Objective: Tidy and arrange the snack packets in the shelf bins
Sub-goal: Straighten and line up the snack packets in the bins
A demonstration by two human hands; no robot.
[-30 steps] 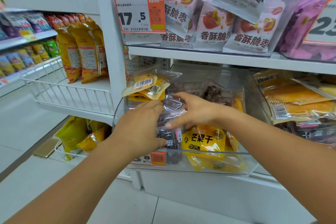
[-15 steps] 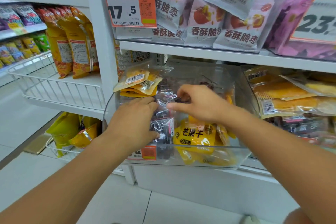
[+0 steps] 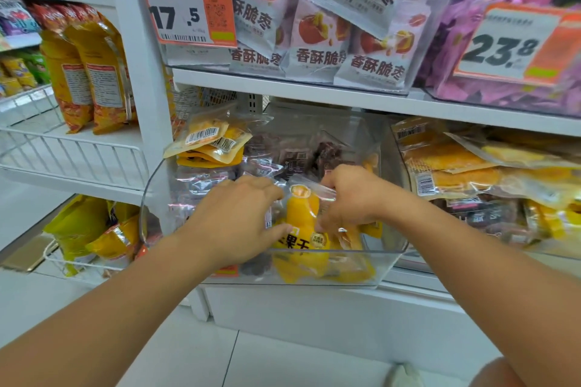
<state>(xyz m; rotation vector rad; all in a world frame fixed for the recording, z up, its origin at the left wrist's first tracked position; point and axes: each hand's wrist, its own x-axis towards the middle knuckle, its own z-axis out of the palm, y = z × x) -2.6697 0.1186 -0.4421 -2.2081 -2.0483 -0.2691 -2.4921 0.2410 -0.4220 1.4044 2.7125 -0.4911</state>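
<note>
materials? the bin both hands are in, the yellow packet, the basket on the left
Bin: clear rigid plastic, probably acrylic; packets show through its walls and the rim glints.
Yellow packet: glossy plastic film, with a clear creased top and printed body.
Basket: white wire grid, likely coated metal; the coating can't be confirmed.

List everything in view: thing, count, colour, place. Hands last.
clear bin: one, transparent, middle shelf, centre
yellow mango packet: one held, yellow, front of that bin
dark packets: several, dark brown, back of that bin
pale jujube packets: many, pink-white, top shelf bin
price tag 17.5: one, orange-white, top bin front
price tag 23.8: one, orange-white, upper right
wire basket: one, white, left
left hand: one, on packets in the clear bin
right hand: one, gripping the yellow mango packet
</note>
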